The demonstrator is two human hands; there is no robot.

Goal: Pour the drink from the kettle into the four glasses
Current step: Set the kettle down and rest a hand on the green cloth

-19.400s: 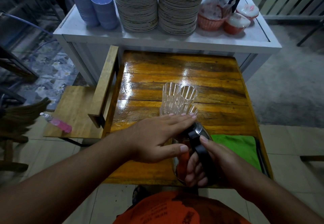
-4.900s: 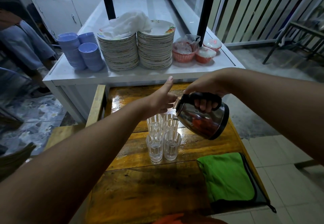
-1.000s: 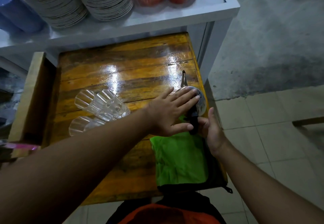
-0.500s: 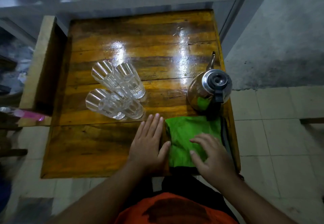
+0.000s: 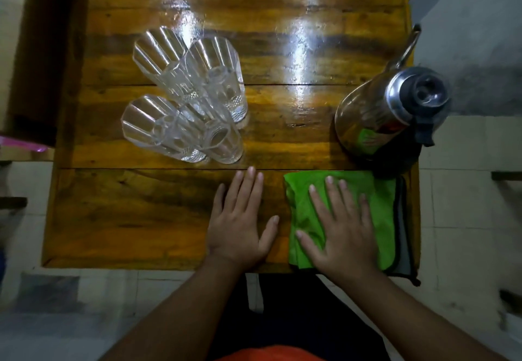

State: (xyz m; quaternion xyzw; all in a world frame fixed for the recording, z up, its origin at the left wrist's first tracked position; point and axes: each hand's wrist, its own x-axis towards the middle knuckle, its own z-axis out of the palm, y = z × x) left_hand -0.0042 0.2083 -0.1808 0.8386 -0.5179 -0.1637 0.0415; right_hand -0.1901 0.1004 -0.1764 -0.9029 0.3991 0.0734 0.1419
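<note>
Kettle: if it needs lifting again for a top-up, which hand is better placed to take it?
The right hand, probably. It lies flat on the green cloth, just in front of the kettle at the table's right edge. The left hand rests on bare wood, nearer the four glasses.

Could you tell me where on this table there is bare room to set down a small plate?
Bare wood lies between the glasses and kettle, and left of the left hand. The near right corner is crowded by the cloth and right hand.
</note>
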